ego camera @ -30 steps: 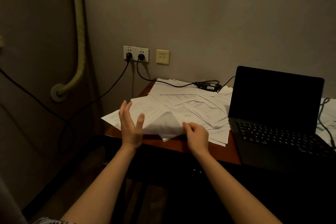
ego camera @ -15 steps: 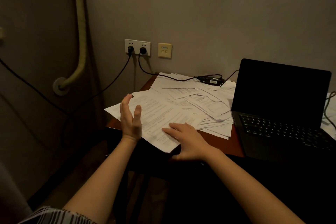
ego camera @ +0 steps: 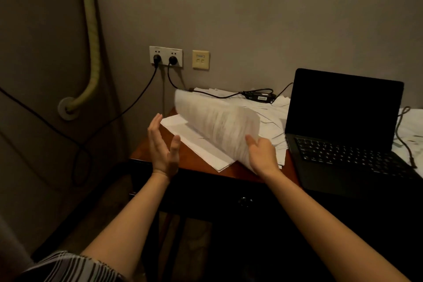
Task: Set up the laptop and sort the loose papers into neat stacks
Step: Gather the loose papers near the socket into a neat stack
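Note:
A black laptop (ego camera: pixel 343 126) stands with its lid up and its screen dark at the right of the wooden desk (ego camera: pixel 238 170). Loose white papers (ego camera: pixel 196 142) lie scattered across the desk's left half and behind the laptop. My right hand (ego camera: pixel 261 155) grips the near edge of a blurred printed sheet (ego camera: pixel 217 121) and holds it lifted, tilted up toward the wall. Left of the papers, above the desk's left edge, my left hand (ego camera: pixel 162 146) hovers with straight fingers, palm facing right, touching nothing.
A power adapter (ego camera: pixel 261 96) and its cable lie on papers by the wall, running to a double socket (ego camera: pixel 166 56). A second black cable hangs down the left wall near a yellow-green hose (ego camera: pixel 92 36). A cord (ego camera: pixel 402 130) loops right of the laptop.
My right hand went from lying flat on the papers to lifting one sheet up off the pile. My left hand stayed raised by the desk's left edge.

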